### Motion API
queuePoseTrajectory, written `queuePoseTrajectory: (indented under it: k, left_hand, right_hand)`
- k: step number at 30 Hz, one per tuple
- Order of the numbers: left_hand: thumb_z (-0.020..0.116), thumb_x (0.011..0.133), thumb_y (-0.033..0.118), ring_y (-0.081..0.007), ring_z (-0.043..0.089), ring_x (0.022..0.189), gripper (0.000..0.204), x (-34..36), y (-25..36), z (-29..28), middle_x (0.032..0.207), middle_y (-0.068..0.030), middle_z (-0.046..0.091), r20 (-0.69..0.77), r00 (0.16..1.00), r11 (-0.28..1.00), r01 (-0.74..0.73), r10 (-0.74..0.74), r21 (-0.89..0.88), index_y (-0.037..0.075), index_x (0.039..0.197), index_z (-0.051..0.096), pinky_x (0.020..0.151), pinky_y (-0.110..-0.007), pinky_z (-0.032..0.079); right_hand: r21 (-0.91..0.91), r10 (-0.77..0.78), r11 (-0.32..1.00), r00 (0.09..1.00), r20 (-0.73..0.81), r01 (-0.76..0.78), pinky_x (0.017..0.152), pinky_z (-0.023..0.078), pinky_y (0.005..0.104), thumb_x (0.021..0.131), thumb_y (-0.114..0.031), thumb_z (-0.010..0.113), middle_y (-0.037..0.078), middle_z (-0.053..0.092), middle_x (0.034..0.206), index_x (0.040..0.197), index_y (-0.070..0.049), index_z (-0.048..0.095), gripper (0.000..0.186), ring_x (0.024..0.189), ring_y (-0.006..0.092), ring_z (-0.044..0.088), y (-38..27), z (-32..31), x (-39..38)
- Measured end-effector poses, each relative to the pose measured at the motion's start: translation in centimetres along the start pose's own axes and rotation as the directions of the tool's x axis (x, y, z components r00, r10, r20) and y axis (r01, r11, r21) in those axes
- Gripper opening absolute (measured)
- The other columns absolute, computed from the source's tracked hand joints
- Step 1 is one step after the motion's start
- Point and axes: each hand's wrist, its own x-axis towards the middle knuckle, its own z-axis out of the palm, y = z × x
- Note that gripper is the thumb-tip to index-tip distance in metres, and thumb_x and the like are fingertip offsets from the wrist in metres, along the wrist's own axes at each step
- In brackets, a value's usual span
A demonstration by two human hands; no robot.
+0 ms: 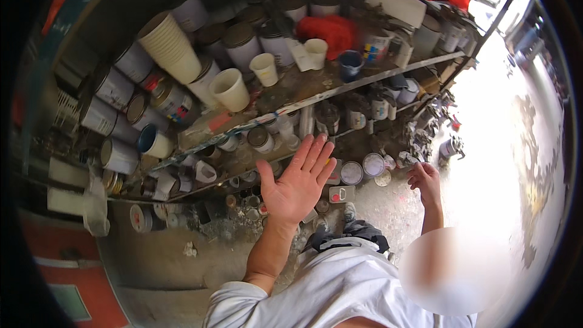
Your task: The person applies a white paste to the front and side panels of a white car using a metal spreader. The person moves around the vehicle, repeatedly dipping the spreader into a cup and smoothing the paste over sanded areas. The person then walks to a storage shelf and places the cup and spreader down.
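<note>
My left hand point(294, 189) is raised in front of the shelves, palm showing and fingers stretched apart, with nothing in it. Behind its fingertips are the edge of the lower shelf and several cans. My right hand point(425, 181) hangs lower to the right, its fingers loosely bent, and I see nothing held in it. Close to it on the floor are round lidded cans point(351, 172) and a heap of grey crumpled scraps point(419, 136). On the upper shelf stand cream plastic cups point(230, 90), a leaning stack of cups point(170, 47) and a dark blue cup point(350, 65).
The paint-stained shelf edge point(285, 108) runs across before me, packed with paint cans point(115, 88). Red plastic bags point(331, 35) lie among them. A rectangular tin point(342, 194) sits near my shoes point(350, 211). An orange-red door point(91, 291) is at the lower left; bright floor lies rightward.
</note>
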Motion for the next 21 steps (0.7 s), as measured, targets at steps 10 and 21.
queuePoseTrajectory:
  k: [10,21]
  left_hand:
    - [0.056,0.097,0.021,-0.0285,0.063,0.100,0.019,-0.6,-5.0,-3.3,0.102,-0.0133,0.065,-0.155,0.976,0.870,-0.060,0.155,0.490,0.002,0.096,0.060,0.091,-0.045,0.051]
    - [0.055,0.098,0.017,-0.0246,0.064,0.093,0.018,-2.7,-13.1,-3.3,0.102,-0.0135,0.065,-0.353,0.854,0.700,-0.019,0.383,0.714,0.001,0.103,0.059,0.089,-0.039,0.050]
  right_hand:
    - [-0.451,-0.733,0.631,0.675,-0.082,0.631,0.064,0.049,0.0310,0.086,-0.019,0.069,0.009,0.064,0.084,0.098,-0.001,0.061,0.023,0.073,0.0185,0.063,-12.6,-0.1,5.6]
    - [-0.769,-0.736,-0.235,0.408,0.540,0.594,0.106,0.034,0.0464,0.066,-0.031,0.078,0.015,0.048,0.133,0.129,-0.006,0.049,0.074,0.126,0.0367,0.043,-29.3,5.7,30.2]
